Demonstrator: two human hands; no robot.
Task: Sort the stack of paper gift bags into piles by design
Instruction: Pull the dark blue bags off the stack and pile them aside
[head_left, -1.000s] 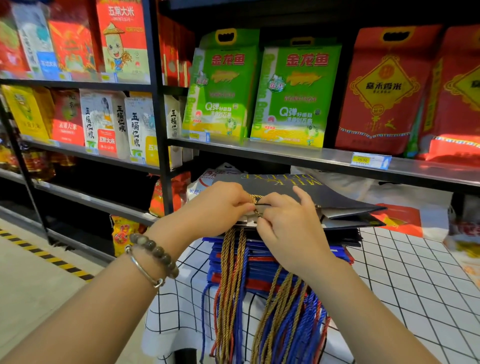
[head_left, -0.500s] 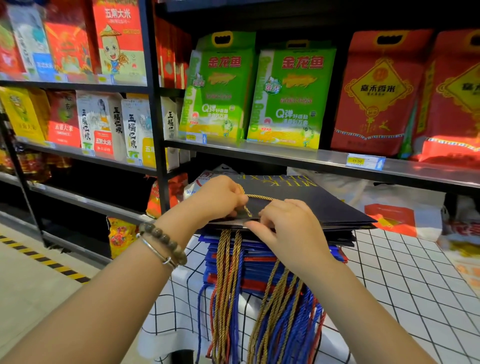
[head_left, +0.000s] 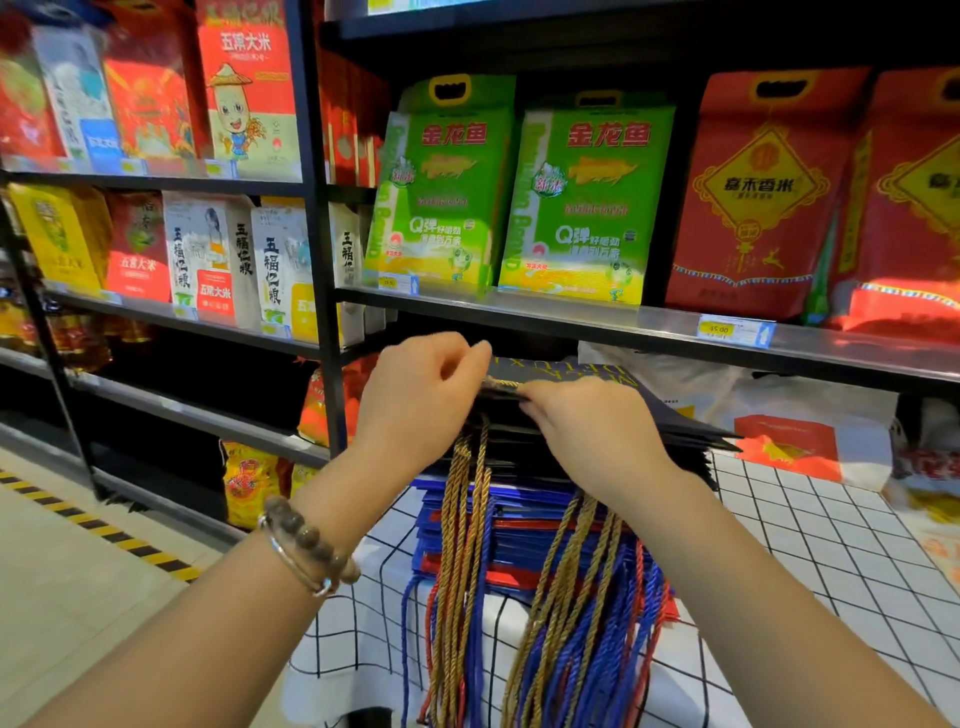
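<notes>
A stack of flat paper gift bags (head_left: 519, 525) lies on a white grid-patterned table (head_left: 810, 530). Dark navy bags with gold lettering (head_left: 649, 410) are on top, blue and red ones below. Gold, blue and red rope handles (head_left: 566, 613) hang over the table's front edge. My left hand (head_left: 421, 395) pinches the gold rope handle at the near edge of the top navy bag. My right hand (head_left: 587, 426) grips the same edge just to the right, fingers curled on the bag.
Black store shelves (head_left: 519, 306) stand right behind the table, holding green rice bags (head_left: 576, 197) and red rice bags (head_left: 753, 197). A white plastic bag with a red patch (head_left: 789, 441) lies at the table's back right. The aisle floor with yellow-black tape (head_left: 104, 530) is at left.
Both hands have lifted the near edge of the top navy bag slightly. My left hand has risen and now pinches the gold handle higher up.
</notes>
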